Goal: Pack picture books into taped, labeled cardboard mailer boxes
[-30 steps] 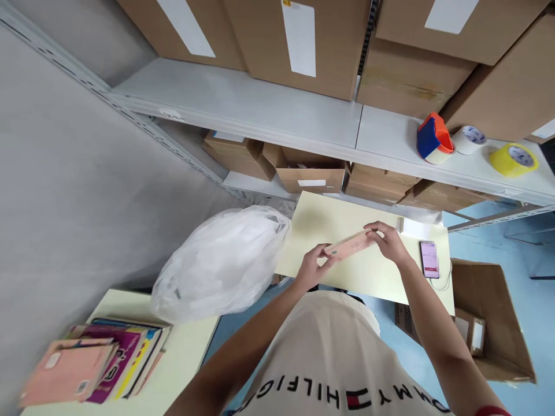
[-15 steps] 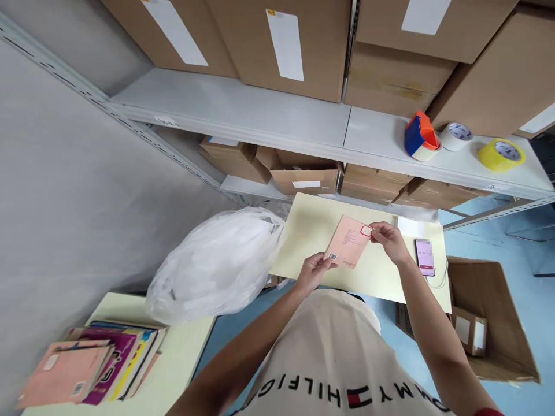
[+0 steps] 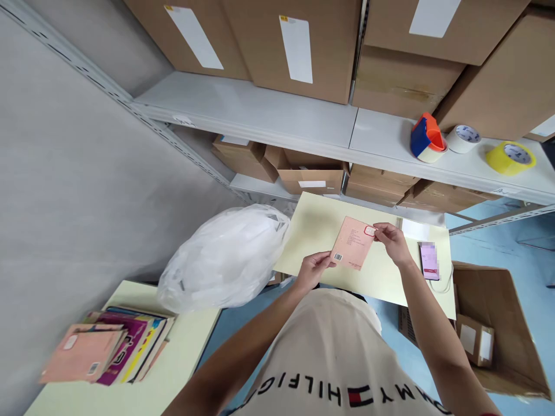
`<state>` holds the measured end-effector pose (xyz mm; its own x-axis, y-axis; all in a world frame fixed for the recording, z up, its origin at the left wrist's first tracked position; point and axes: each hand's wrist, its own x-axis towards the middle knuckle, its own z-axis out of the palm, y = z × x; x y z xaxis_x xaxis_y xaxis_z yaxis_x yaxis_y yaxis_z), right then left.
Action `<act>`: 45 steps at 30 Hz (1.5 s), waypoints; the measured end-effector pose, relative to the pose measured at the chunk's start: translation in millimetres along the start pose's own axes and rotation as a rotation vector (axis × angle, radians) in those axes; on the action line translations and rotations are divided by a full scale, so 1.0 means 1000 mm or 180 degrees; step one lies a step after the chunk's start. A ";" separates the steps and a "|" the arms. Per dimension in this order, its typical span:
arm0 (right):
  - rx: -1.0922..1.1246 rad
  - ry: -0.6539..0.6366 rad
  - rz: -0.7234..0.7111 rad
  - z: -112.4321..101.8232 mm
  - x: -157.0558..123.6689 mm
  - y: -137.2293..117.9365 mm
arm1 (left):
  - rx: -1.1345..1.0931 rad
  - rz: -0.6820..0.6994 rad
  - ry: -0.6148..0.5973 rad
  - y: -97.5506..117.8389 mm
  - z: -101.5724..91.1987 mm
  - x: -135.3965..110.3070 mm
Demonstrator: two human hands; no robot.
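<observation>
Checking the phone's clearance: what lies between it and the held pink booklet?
In the head view, the right hand, holding the pink booklet, comes first; then bare tabletop up to the phone.

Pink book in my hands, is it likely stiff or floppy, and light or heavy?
The pink book is probably fairly stiff, showing no clear sag. It's likely light too: your left hand and right hand hold it only near its edges.

A cream shirt (image 3: pixel 321 332) bears black lettering (image 3: pixel 333 395) and a red-and-navy emblem (image 3: pixel 356 397).
</observation>
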<state>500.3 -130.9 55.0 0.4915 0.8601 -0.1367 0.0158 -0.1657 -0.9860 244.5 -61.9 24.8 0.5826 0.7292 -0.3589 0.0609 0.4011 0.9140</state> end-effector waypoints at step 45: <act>0.0643 -0.0366 0.0694 0.006 -0.025 0.032 | 0.0381 -0.0044 0.0753 0.002 0.031 0.027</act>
<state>482.9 -154.6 26.5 0.3625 0.8656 -0.3455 -0.2580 -0.2630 -0.9297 285.2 -58.6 22.5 0.3762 0.8391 -0.3930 0.1713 0.3538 0.9195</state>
